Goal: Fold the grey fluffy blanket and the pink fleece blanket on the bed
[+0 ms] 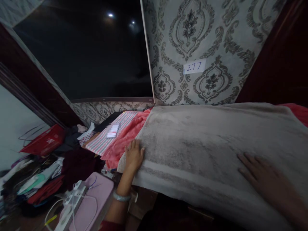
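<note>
A grey plush towel lies spread over the long surface in front of me, its near edge hanging down. At its left end my left hand rests flat, fingers apart, close to the side edge. My right hand lies palm down on the right part of the towel with its fingers stretched out. Neither hand grips anything. Just left of my left hand is a bunched pink cloth, partly under the grey towel. More reddish cloth shows beyond the towel's far right corner.
A striped cloth lies beside the pink one, bearing a blurred pale item. A white power strip with cables sits on a pink stool. Heaped clothes and a red basket stand left. A television hangs behind.
</note>
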{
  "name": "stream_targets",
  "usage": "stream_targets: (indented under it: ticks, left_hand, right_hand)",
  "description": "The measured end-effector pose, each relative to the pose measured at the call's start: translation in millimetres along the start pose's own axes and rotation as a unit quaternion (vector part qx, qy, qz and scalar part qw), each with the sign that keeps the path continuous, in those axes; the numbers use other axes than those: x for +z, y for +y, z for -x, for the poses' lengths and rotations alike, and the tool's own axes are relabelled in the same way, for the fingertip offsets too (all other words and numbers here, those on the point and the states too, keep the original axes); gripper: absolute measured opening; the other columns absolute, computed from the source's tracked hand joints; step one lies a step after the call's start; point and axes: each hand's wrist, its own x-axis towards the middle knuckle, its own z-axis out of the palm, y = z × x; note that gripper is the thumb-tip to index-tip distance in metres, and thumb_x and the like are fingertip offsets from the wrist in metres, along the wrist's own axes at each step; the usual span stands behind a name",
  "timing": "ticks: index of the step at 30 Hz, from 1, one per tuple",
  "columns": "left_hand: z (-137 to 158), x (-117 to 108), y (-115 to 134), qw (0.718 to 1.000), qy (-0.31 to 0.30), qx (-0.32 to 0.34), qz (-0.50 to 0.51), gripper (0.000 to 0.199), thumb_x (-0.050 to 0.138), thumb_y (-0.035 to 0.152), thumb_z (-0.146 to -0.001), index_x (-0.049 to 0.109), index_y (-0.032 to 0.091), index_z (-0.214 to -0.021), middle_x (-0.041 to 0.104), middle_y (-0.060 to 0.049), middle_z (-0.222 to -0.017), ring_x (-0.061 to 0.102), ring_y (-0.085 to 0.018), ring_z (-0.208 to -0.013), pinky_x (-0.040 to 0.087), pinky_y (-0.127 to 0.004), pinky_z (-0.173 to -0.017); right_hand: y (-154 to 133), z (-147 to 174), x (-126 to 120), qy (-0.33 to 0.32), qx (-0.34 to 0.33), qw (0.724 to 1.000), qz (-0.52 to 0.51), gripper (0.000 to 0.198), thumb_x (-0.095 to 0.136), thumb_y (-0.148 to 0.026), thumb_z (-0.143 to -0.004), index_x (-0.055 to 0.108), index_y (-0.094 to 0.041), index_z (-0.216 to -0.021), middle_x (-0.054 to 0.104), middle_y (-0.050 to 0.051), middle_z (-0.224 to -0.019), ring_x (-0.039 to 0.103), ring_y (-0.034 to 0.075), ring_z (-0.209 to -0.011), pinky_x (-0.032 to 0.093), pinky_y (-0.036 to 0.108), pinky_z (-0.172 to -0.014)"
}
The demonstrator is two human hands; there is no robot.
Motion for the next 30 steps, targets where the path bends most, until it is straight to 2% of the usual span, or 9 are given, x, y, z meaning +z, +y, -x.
stream_targets:
  ticks: [3,6,8,10,16,20,23,26,30]
  left_hand:
    - [-33,-8,29,0.992,-0.052,0.114,0.028,0.062,0.037,0.044,-0.102,0.036,0.016,-0.157,0.029,-0.015,-0.167,0.022,-0.028,-0.156,0.017,-0.053,-0.126]
    - [-75,-8,51,0.979,-0.099,0.177,0.037,0.065,0.037,0.048,-0.101,0.032,0.017,-0.159,0.024,-0.013,-0.168,0.019,-0.027,-0.157,0.014,-0.055,-0.126]
    - [-97,-2,57,0.979,-0.106,0.172,0.034,0.065,0.035,0.049,-0.102,0.032,0.018,-0.159,0.023,-0.013,-0.169,0.019,-0.027,-0.156,0.014,-0.057,-0.125]
    - [-112,9,57,0.984,-0.084,0.151,0.029,0.064,0.032,0.050,-0.102,0.033,0.020,-0.159,0.024,-0.012,-0.168,0.021,-0.028,-0.156,0.016,-0.057,-0.124]
    - [-117,34,51,0.990,-0.007,0.139,0.037,0.063,0.030,0.052,-0.103,0.040,0.020,-0.156,0.033,-0.012,-0.166,0.026,-0.027,-0.154,0.017,-0.053,-0.125]
    - [-118,34,52,0.990,0.000,0.136,0.043,0.064,0.032,0.052,-0.102,0.040,0.019,-0.156,0.034,-0.013,-0.165,0.028,-0.028,-0.153,0.018,-0.053,-0.125]
    - [-124,30,52,0.989,-0.024,0.136,0.045,0.064,0.033,0.052,-0.102,0.039,0.021,-0.157,0.033,-0.012,-0.165,0.027,-0.029,-0.154,0.019,-0.055,-0.124]
    - [-138,26,53,0.989,-0.053,0.130,0.049,0.064,0.034,0.051,-0.101,0.038,0.020,-0.157,0.030,-0.012,-0.167,0.024,-0.029,-0.155,0.018,-0.059,-0.123]
    - [-170,24,58,0.989,-0.053,0.072,0.119,0.064,0.045,0.049,-0.098,0.042,0.019,-0.154,0.027,-0.014,-0.167,0.020,-0.030,-0.156,0.012,-0.060,-0.124]
  right_hand:
    - [-6,-2,-5,0.001,0.010,1.000,0.009,0.080,0.024,-0.071,-0.089,0.049,-0.029,-0.152,0.047,0.008,-0.156,0.040,0.040,-0.144,0.036,0.064,-0.114]
    - [-11,-4,-10,-0.013,0.020,1.000,0.016,0.078,0.023,-0.069,-0.091,0.052,-0.028,-0.150,0.046,0.008,-0.156,0.039,0.037,-0.145,0.037,0.061,-0.114]
    - [-13,-4,-13,-0.021,0.024,0.999,0.024,0.078,0.023,-0.068,-0.091,0.050,-0.027,-0.151,0.045,0.008,-0.157,0.038,0.035,-0.146,0.037,0.059,-0.116]
    - [-14,-5,-14,-0.024,0.024,0.999,0.030,0.078,0.023,-0.067,-0.092,0.049,-0.026,-0.152,0.045,0.007,-0.157,0.038,0.034,-0.147,0.036,0.057,-0.117]
    - [-15,-5,-16,-0.032,0.027,0.998,0.043,0.073,0.026,-0.064,-0.093,0.050,-0.026,-0.151,0.043,0.006,-0.158,0.037,0.033,-0.147,0.037,0.056,-0.116]
    - [-16,-6,-17,-0.044,0.027,0.998,0.046,0.075,0.026,-0.065,-0.093,0.049,-0.025,-0.152,0.043,0.006,-0.158,0.038,0.034,-0.146,0.037,0.057,-0.116]
    - [-14,-5,-15,-0.046,0.026,0.998,0.046,0.078,0.023,-0.068,-0.093,0.050,-0.024,-0.152,0.042,0.007,-0.159,0.037,0.034,-0.147,0.036,0.057,-0.117]
    - [-11,-5,-9,-0.028,0.021,0.998,0.045,0.080,0.022,-0.070,-0.092,0.050,-0.025,-0.152,0.044,0.007,-0.158,0.037,0.033,-0.147,0.034,0.057,-0.118]
    - [-7,-2,-3,-0.015,0.016,0.999,0.040,0.081,0.023,-0.072,-0.092,0.050,-0.026,-0.152,0.045,0.007,-0.157,0.039,0.033,-0.146,0.037,0.057,-0.116]
